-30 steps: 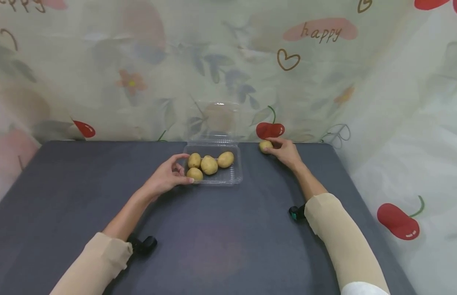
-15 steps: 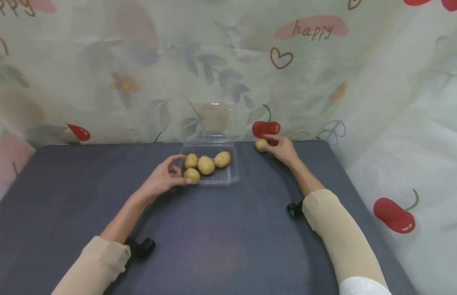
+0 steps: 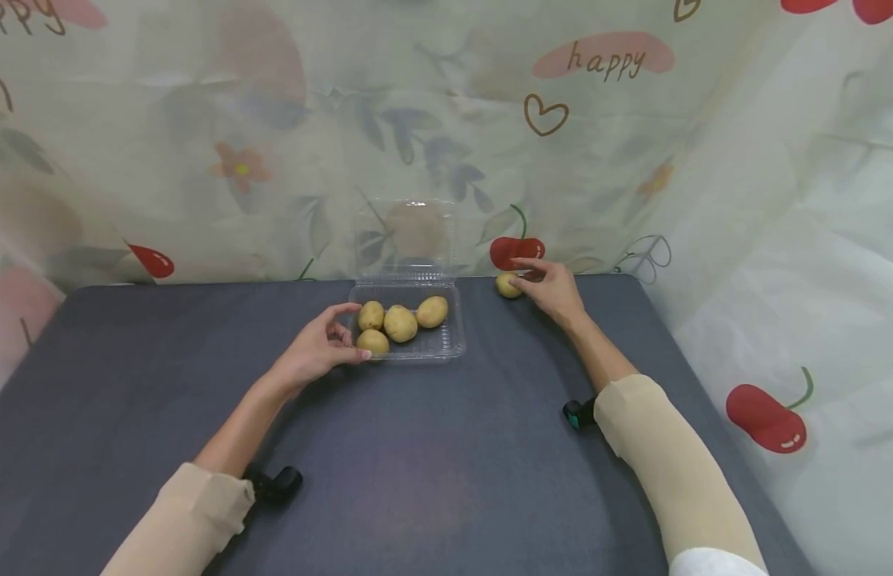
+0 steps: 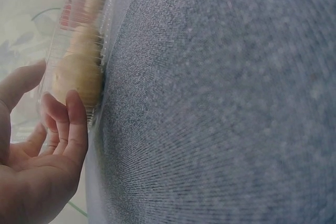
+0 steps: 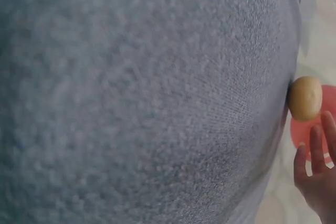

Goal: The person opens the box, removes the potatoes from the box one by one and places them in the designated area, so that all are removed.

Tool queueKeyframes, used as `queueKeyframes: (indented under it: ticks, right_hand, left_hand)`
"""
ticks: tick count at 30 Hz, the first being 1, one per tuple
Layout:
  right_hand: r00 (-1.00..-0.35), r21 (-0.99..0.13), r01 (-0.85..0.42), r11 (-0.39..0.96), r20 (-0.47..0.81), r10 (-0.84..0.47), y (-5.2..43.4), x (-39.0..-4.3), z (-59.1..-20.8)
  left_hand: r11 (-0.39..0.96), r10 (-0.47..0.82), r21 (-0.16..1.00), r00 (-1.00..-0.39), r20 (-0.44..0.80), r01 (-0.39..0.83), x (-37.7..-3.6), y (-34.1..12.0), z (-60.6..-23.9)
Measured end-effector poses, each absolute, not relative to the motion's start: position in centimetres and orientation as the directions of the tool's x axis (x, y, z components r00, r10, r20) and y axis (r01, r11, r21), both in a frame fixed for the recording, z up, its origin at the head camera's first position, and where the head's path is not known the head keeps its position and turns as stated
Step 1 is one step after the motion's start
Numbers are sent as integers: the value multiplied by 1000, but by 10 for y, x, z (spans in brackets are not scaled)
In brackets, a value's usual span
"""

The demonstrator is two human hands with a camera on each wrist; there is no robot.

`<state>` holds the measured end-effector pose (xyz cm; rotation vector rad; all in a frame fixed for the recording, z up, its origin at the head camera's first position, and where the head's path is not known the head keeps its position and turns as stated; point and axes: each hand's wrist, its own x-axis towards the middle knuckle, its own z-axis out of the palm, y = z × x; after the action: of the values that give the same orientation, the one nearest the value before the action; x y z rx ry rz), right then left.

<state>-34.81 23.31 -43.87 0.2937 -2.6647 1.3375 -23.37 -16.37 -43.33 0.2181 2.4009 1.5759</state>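
A clear plastic clamshell container [image 3: 452,346] rests near the far edge of the table, its lid [image 3: 418,232] raised against the backdrop. Several potatoes [image 3: 400,324] lie in its base. My left hand [image 3: 318,346] holds the container's left side, thumb at the front corner and index finger towards the back. The left wrist view shows the fingers [image 4: 76,124] bent against the wall. To the container's right, one potato [image 3: 508,286] sits on the table. My right hand [image 3: 552,291] is beside it; in the right wrist view the fingertips [image 5: 315,132] stand slightly apart from this potato.
Dark grey cloth covers the table [image 3: 389,480]. A printed curtain [image 3: 274,120] hangs directly behind the far edge, and pale sheeting [image 3: 835,264] borders the right side. A black wrist camera [image 3: 281,484] sticks out below the left sleeve.
My right fingers have loosened from the single potato, which now stands by itself on the table. The left hand stays at the container. The head view has shifted slightly.
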Motion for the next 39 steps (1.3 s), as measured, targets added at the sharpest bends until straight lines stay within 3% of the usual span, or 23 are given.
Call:
queueKeyframes:
  ticks: [17, 39]
  right_hand:
    - [-940, -822, -337, 459, 264, -217, 212, -329, -426]
    - [-920, -799, -386, 460, 294, -260, 188, -318, -431]
  left_hand:
    - [424, 240, 905, -960, -144, -29, -235, -163, -437]
    - [498, 211, 867, -967, -142, -19, -238, -162, -437]
